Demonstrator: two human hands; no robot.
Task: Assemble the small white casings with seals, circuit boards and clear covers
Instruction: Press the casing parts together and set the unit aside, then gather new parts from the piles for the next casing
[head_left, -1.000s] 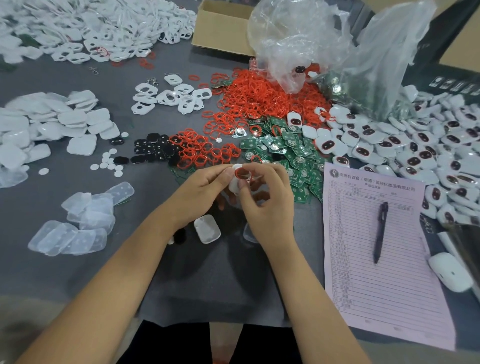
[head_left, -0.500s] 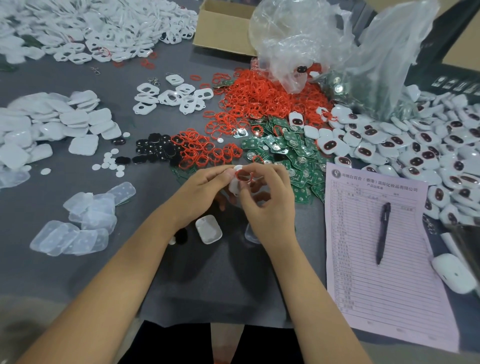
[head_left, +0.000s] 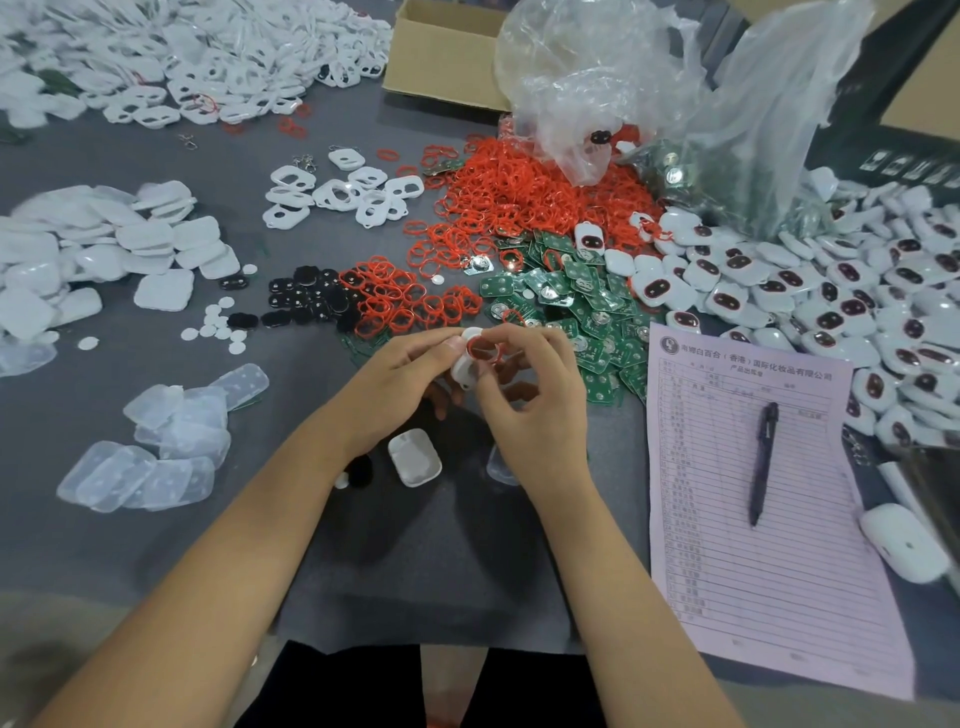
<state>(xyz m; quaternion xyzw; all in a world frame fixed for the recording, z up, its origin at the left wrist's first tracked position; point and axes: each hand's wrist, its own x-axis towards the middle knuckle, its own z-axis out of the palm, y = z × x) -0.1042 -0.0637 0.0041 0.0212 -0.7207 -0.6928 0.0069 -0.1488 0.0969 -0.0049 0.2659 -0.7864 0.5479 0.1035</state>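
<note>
My left hand (head_left: 400, 389) grips a small white casing (head_left: 465, 366) above the grey table. On its top sits a red seal ring (head_left: 483, 351), pinched by the fingertips of my right hand (head_left: 535, 410). Both hands meet at the casing. Loose red seals (head_left: 410, 301) and a bigger heap of them (head_left: 524, 192) lie just beyond. Green circuit boards (head_left: 576, 306) are piled to the right of the hands. Clear covers (head_left: 156, 447) lie at the left. One white casing half (head_left: 414, 456) rests under my wrists.
Finished white casings (head_left: 831, 291) fill the right side. A pink form (head_left: 758, 493) with a black pen (head_left: 762, 462) lies at the right front. Black parts (head_left: 306, 299), white frames (head_left: 343, 195), white backs (head_left: 104, 249), a plastic bag (head_left: 649, 93) and a cardboard box (head_left: 441, 57) stand further back.
The hands stay in the same place at the casing. The right fingers have shifted slightly on the red seal.
</note>
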